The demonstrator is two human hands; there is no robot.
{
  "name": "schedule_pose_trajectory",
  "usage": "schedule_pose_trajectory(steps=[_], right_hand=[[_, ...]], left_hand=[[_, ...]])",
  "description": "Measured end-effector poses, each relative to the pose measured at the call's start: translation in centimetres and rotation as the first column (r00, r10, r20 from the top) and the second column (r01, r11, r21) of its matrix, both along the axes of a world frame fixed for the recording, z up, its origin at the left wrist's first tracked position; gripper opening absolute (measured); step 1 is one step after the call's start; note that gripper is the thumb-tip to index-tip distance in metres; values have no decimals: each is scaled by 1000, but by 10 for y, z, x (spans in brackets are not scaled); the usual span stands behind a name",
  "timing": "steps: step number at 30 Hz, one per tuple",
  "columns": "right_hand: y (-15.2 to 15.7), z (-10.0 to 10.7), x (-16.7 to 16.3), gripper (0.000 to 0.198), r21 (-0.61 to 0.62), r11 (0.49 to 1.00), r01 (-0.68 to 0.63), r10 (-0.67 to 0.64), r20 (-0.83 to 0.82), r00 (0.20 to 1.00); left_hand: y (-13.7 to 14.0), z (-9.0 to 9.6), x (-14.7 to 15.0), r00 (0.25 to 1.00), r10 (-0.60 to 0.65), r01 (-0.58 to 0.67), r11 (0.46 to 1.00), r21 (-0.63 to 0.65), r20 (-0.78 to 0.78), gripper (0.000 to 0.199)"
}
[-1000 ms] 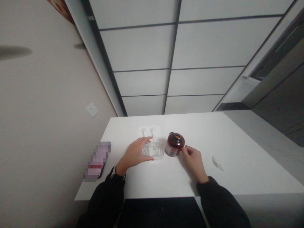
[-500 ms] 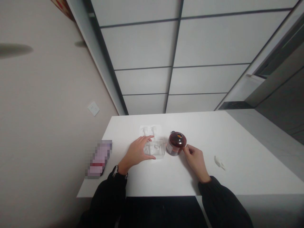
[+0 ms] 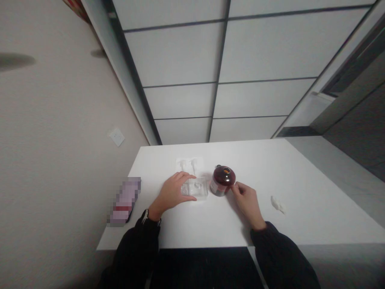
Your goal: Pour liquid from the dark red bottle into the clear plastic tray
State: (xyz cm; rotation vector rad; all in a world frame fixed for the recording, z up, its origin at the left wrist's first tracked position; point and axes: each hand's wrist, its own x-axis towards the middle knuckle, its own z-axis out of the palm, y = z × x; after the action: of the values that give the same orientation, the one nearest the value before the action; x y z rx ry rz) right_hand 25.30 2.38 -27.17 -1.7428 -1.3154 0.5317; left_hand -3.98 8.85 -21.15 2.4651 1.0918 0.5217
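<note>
My left hand [image 3: 173,190] curves around the left end of a clear plastic tray [image 3: 201,193], thumb along the near side and fingers along the far side. The tray lies on the white table. To its right stands a dark red-brown bottle [image 3: 221,180], squat and shiny, with a round opening on top that looks orange inside. A small dark part juts from its far left edge, and a pale label shows on its side. My right hand [image 3: 246,200] is closed in a pinch at the bottle's right side; the exact grip point is hidden by the fingers.
Behind the tray lies a white blister pack [image 3: 189,163] with two pale pieces. A pixelated phone-like object [image 3: 124,202] rests at the table's left edge. Crumpled white scrap [image 3: 277,204] lies on the right. White table [image 3: 192,228] adjoins a wall on the left and panelled doors behind.
The view has shifted very slightly. Both hands, the tray and the bottle keep practically the same places relative to one another.
</note>
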Motion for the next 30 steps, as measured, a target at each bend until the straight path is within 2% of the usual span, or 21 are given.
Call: schedule_pose_trajectory(steps=[8,15,19,23,27,30], right_hand=[[0,1,0,47,8,1000,7,-7,7,1000],[0,0,1,48,25,1000,9,-10,24,1000],[0,-1,0,50,61,998,6,-8,44,999],[0,1,1,53,139,990,10,-21,80,997],[-8,8,0,52,288,958,21,-64,141,988],[-20,12,-12,50,382,922,-60,-27,219,975]], left_hand=[[1,-1,-1,999,-17,16,1000,19,28,70],[0,-1,0,1000,-4,3,1000,20,14,48],[0,-1,0,1000,-8,8,999,33,14,43],[0,-2,0,1000,-5,4,999,32,11,43],[0,-4,0,1000,-5,4,999,36,18,45],[1,-5,0,999,-11,9,999,44,34,45]])
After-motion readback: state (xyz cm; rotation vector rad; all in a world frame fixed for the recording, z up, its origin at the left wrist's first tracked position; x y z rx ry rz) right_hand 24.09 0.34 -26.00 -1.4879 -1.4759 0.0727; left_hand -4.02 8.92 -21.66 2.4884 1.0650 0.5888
